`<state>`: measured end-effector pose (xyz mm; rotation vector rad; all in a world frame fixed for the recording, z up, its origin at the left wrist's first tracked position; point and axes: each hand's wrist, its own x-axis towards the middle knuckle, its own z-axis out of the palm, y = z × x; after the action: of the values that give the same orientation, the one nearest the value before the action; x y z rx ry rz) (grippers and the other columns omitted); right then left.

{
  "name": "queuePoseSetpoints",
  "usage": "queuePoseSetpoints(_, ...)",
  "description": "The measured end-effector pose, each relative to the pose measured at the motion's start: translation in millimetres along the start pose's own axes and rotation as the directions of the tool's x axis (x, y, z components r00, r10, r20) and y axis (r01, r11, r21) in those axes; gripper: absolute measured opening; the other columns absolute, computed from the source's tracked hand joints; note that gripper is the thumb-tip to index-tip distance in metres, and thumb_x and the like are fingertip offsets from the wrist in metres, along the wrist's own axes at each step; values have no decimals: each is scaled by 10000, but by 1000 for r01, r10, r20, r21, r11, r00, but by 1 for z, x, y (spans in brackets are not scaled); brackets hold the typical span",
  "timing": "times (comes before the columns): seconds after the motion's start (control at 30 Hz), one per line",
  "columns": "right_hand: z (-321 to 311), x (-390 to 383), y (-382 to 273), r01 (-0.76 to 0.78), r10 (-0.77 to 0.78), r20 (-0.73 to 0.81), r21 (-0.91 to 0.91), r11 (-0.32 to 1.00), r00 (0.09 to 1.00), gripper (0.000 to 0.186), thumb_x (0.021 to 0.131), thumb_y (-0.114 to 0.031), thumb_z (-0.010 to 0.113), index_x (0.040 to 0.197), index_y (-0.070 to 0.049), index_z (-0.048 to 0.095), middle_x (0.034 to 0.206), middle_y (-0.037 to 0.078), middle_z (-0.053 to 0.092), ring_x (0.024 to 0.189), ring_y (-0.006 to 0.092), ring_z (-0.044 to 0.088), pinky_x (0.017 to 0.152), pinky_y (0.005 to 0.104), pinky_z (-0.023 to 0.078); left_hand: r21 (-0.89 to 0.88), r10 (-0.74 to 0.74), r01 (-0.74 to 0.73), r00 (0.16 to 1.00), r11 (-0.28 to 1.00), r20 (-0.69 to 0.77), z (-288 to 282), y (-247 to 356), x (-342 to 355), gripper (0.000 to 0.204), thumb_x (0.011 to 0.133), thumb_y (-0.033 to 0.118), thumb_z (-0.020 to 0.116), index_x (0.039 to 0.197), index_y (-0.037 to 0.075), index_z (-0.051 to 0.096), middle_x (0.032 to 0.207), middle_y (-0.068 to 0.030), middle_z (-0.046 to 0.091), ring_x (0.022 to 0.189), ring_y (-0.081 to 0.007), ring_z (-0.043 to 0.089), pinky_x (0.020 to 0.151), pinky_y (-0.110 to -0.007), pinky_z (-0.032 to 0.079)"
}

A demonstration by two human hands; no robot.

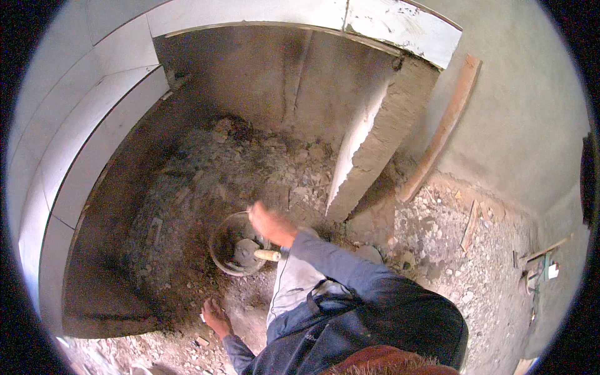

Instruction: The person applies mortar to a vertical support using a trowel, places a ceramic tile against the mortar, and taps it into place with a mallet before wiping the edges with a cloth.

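A round basin (213, 245) stands on the rubble-strewn ground in front of me. Inside it lies a trowel, its light wooden handle (267, 255) reaching over the near right side. My right hand (272, 225) is above the basin's far right rim, its fingers bunched and blurred; I cannot tell whether it grips anything. Low and left of the basin, my left hand (217, 317) has its fingers curled, with a small white bit showing at the fingertips. What that bit is, I cannot make out.
White-tiled counter edges (125, 106) curve around the left and far sides. A rough upright slab (387, 125) stands right of the recess, and a reddish-brown plank (445, 125) leans on the plastered wall. Loose rubble (462, 275) covers the floor at right.
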<state>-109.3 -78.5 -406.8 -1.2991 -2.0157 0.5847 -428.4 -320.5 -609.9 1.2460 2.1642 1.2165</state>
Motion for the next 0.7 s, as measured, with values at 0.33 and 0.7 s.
queuePoseSetpoints(0.33, -61, -79, 57, -236, 221, -272, -24, 972, 937, 355, 1050, -377, 511, 982, -30, 538, 872, 252, 615, 800, 462, 614, 699, 558, 487, 144, 245, -257, 965, 956, 96, -9, 10, 29, 483, 922, -26, 624, 1402, 24, 588, 1406, -183, 575, 1339, -315, 497, 1139, -425, 382)
queuePoseSetpoints(0.7, -133, -475, 258, -964, 701, -671, -77, 256, 240, 562, 995, -491, 575, 1361, -65, 589, 1341, 267, 604, 1175, 452, 617, 995, 538, 496, -118, 710, -719, 623, 685, 328, -3, 194, 43, 501, 989, 202, 536, 1479, 100, 561, 1632, -206, 329, 1486, -372, 372, 1178, -494, 371)
